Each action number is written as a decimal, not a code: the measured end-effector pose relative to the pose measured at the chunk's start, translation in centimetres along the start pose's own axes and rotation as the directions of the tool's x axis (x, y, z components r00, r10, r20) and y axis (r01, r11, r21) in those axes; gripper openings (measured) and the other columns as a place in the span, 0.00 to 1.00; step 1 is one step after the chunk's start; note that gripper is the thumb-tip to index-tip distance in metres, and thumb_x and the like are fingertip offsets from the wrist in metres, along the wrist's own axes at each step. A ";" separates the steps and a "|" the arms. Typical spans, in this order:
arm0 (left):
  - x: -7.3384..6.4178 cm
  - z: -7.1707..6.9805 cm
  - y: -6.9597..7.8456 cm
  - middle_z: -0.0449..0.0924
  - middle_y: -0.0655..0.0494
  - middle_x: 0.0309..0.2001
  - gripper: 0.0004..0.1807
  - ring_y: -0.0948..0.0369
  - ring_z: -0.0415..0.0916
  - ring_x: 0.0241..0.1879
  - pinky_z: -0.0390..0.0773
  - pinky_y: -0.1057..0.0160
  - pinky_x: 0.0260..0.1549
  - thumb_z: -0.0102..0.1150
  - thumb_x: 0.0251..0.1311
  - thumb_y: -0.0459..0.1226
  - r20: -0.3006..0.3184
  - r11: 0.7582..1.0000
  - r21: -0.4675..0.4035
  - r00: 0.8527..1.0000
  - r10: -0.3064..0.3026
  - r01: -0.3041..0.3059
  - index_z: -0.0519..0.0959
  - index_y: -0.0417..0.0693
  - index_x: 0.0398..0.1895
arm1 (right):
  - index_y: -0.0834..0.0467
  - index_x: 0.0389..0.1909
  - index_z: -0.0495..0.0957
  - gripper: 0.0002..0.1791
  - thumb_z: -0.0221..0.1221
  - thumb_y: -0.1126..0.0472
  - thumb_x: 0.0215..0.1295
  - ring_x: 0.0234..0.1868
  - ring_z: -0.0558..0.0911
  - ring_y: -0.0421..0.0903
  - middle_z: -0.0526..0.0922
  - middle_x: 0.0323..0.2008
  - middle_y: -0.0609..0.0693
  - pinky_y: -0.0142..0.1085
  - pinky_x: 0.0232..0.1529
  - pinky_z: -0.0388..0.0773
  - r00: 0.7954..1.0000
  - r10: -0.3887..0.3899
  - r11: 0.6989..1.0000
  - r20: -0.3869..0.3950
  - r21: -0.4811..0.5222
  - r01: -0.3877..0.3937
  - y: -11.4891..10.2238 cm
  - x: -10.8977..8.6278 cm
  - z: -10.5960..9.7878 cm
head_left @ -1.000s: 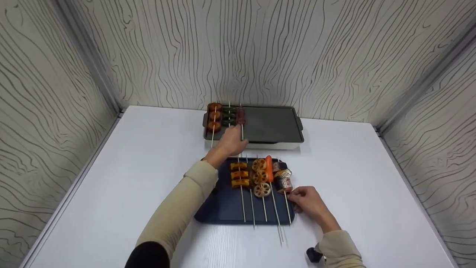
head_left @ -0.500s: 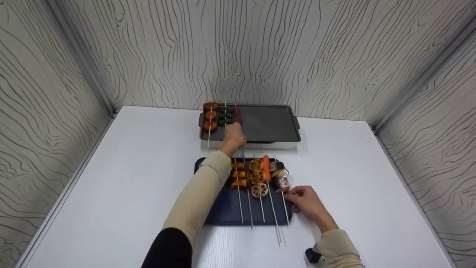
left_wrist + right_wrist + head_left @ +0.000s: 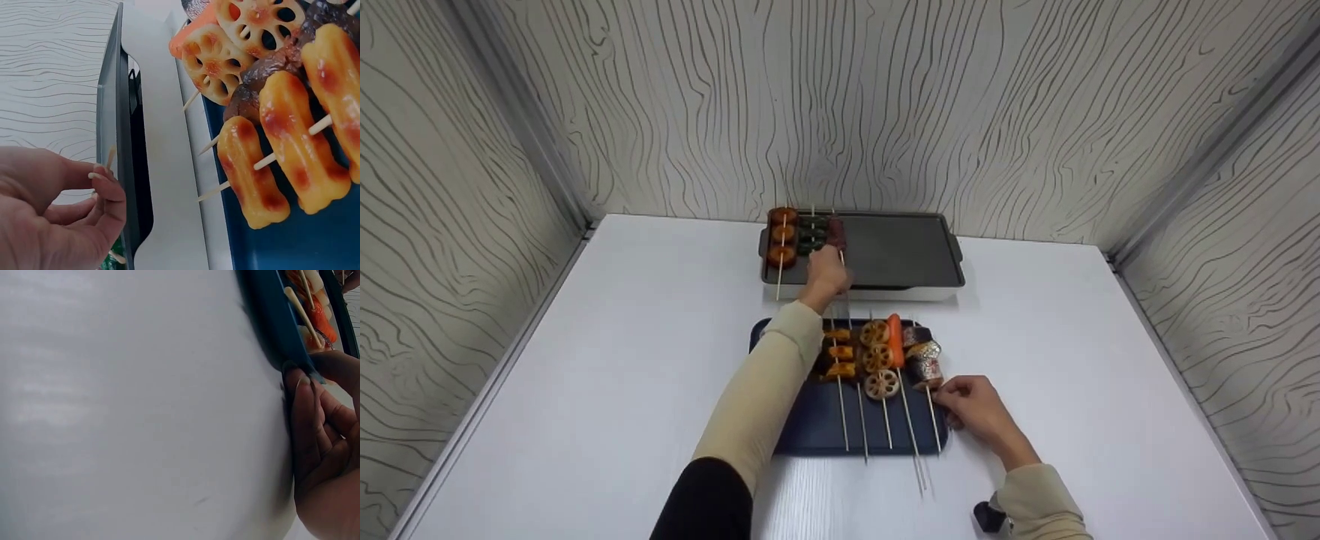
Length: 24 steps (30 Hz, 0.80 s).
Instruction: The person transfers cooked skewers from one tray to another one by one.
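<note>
My left hand (image 3: 826, 271) is over the front left of a dark griddle (image 3: 907, 247). Its thumb and fingers pinch the thin stick of a dark red meat skewer (image 3: 835, 229) lying there; the stick's end (image 3: 111, 157) pokes out between the fingertips in the left wrist view. To the left on the griddle lie a green skewer (image 3: 811, 235) and a skewer of round orange-brown pieces (image 3: 782, 235). My right hand (image 3: 979, 409) grips the right rim of a blue tray (image 3: 817, 435), thumb and fingers around the edge (image 3: 275, 337) in the right wrist view.
The tray holds a yellow skewer (image 3: 841, 352), a dark meat skewer (image 3: 273, 70), a lotus root skewer (image 3: 879, 358), an orange sausage skewer (image 3: 895, 341) and a fish-like skewer (image 3: 926, 367). Several sticks overhang its front edge. Patterned walls (image 3: 840, 105) enclose the white table (image 3: 660, 315).
My left forearm has swung to the right, and the left hand has shifted slightly forward along the red meat skewer's stick. My right hand stays at the tray's rim.
</note>
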<state>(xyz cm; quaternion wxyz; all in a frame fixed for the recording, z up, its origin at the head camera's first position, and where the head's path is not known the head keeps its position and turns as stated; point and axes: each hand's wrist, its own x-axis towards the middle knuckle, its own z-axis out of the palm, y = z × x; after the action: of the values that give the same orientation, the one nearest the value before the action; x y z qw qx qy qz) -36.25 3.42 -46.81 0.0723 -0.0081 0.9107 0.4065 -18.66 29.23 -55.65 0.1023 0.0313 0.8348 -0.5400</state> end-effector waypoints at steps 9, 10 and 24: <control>-1.0 -0.8 -0.3 0.47 0.61 0.11 0.27 0.65 0.39 0.13 0.48 0.63 0.15 0.51 0.64 0.24 -0.025 0.988 -0.098 0.993 0.115 -0.117 0.57 0.49 0.08 | 0.69 0.36 0.82 0.08 0.63 0.65 0.68 0.19 0.77 0.42 0.80 0.22 0.49 0.34 0.22 0.76 1.000 -0.001 1.000 -0.003 -0.020 0.001 0.3 0.1 -0.1; -1.2 -1.0 -0.4 0.48 0.61 0.11 0.26 0.65 0.41 0.13 0.49 0.63 0.15 0.51 0.65 0.25 -0.025 0.986 -0.109 0.992 0.124 -0.126 0.59 0.49 0.10 | 0.69 0.36 0.82 0.08 0.63 0.66 0.68 0.19 0.77 0.43 0.80 0.22 0.49 0.34 0.22 0.76 1.000 0.001 1.000 -0.004 -0.019 -0.001 0.4 0.2 -0.1; -8.0 -4.8 -1.7 0.87 0.46 0.33 0.06 0.56 0.82 0.29 0.82 0.54 0.40 0.62 0.68 0.33 -0.028 0.935 -0.139 0.946 0.324 -0.325 0.84 0.36 0.41 | 0.69 0.36 0.82 0.08 0.62 0.65 0.69 0.21 0.77 0.43 0.79 0.23 0.50 0.35 0.23 0.78 1.000 0.011 0.999 0.021 -0.033 -0.011 0.1 0.2 -0.2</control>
<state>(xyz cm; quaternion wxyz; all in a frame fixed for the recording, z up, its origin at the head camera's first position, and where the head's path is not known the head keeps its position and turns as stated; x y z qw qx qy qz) -28.77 -1.60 -43.82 0.0012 0.1362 0.8686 0.4765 -18.85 29.42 -55.68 0.1146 0.0285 0.8422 -0.5260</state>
